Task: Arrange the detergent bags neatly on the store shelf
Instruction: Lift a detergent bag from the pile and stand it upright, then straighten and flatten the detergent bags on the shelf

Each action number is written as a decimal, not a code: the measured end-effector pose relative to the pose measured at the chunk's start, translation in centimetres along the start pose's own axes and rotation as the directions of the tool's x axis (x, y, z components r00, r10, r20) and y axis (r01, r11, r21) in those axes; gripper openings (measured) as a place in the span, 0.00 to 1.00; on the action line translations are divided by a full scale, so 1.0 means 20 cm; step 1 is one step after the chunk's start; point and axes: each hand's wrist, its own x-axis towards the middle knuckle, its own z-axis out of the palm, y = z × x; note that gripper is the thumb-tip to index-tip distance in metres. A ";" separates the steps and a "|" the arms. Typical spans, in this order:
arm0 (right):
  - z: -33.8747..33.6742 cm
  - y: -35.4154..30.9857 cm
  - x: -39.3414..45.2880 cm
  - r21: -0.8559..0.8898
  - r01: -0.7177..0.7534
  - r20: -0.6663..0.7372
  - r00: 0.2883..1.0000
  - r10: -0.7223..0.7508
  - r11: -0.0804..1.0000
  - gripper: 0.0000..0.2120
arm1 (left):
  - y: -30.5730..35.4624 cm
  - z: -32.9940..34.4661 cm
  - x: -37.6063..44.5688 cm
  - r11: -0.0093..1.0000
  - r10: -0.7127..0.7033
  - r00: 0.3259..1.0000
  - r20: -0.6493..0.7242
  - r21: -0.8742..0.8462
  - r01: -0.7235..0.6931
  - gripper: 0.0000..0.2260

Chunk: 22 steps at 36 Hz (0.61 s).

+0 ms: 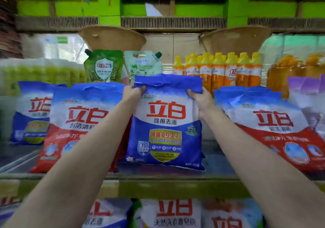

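Note:
A blue and white detergent bag (166, 127) with big red characters stands upright at the middle of the shelf (158, 176). My left hand (132, 92) grips its top left corner. My right hand (199, 99) grips its top right corner. A red and blue detergent bag (77, 122) leans just to its left, partly behind my left forearm. Another blue bag (29, 113) stands at the far left. On the right leans a second red and blue bag (274, 124).
Behind the bags stand two green refill pouches (103, 67), a row of orange bottles with yellow caps (228, 69) and darker orange bottles (281, 72). A purple bag (309, 94) sits at the far right. More detergent bags (174, 213) fill the shelf below.

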 end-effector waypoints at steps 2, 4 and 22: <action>0.04 0.05 -0.01 -0.034 -0.025 -0.047 0.999 0.023 0.999 0.11 | -0.07 -0.04 0.01 0.999 -0.021 1.000 0.009 0.035 0.020 0.09; 0.06 0.05 0.01 -0.054 -0.028 -0.068 0.997 0.024 0.998 0.05 | -0.08 -0.04 0.03 1.000 -0.015 1.000 -0.004 0.019 0.015 0.09; -0.15 0.03 0.00 -0.352 -0.213 0.026 0.971 0.237 0.911 0.30 | 0.08 0.15 -0.26 0.472 0.620 0.761 0.191 0.684 -0.556 0.27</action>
